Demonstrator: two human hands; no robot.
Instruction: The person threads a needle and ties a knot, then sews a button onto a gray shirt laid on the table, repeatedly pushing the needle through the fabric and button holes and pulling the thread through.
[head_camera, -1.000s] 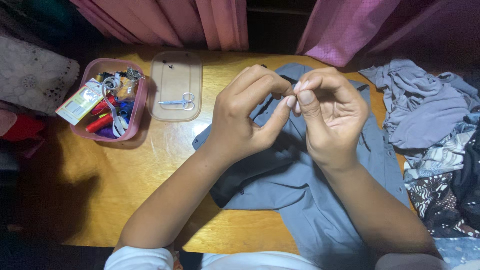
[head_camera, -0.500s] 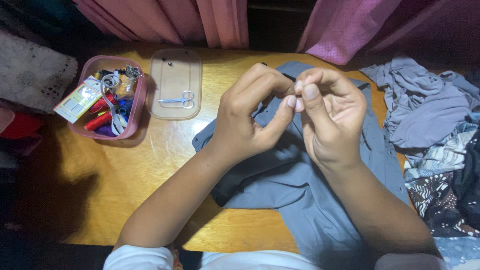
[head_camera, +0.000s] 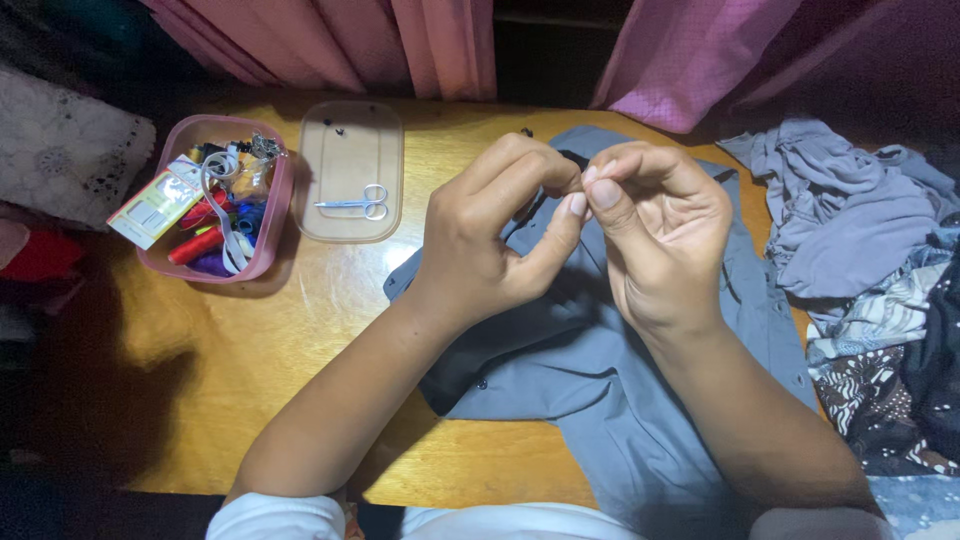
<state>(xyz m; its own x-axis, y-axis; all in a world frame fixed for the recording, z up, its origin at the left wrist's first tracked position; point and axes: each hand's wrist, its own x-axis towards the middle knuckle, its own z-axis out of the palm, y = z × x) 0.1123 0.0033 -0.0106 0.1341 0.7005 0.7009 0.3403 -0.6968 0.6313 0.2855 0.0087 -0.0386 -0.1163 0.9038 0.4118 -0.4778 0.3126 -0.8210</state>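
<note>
Far left on the wooden table (head_camera: 330, 330): pink sewing box (head_camera: 262, 235) of thread spools; beside it a clear lid (head_camera: 350, 135) bearing small scissors (head_camera: 355, 203). Centre: my left hand (head_camera: 490, 240) and right hand (head_camera: 660, 245), raised over the grey shirt (head_camera: 590, 390), fingertips pinched together, touching; what they grip is too small to tell. Right: heaped clothes (head_camera: 850, 220).
</note>
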